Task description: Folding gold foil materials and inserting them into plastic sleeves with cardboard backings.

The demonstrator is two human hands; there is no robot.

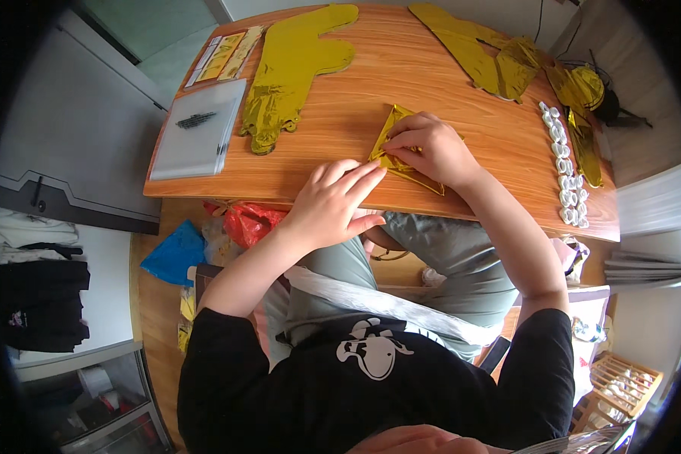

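Note:
A folded piece of gold foil (pixel 392 122), like a flat foil balloon, lies on the wooden table near its front edge. My right hand (pixel 439 155) is over it with thumb and fingers pinched together on the foil. The fingers of my left hand (pixel 331 200) are stretched out, their tips resting on the foil's near left corner, and the thumb stands apart. Part of the foil is hidden under my right hand. Farther left lies a larger flat gold foil balloon (pixel 291 68); more gold foil balloons (pixel 480 57) lie at the far right.
Left on the wooden table (pixel 348 83) lie a stack of clear plastic bags (pixel 193 155) with thin dark sticks (pixel 196 119) on top, and printed cards (pixel 225 56). White coiled ribbons (pixel 564 168) line the right side. A red bag (pixel 251 224) and blue bag (pixel 175 253) are below.

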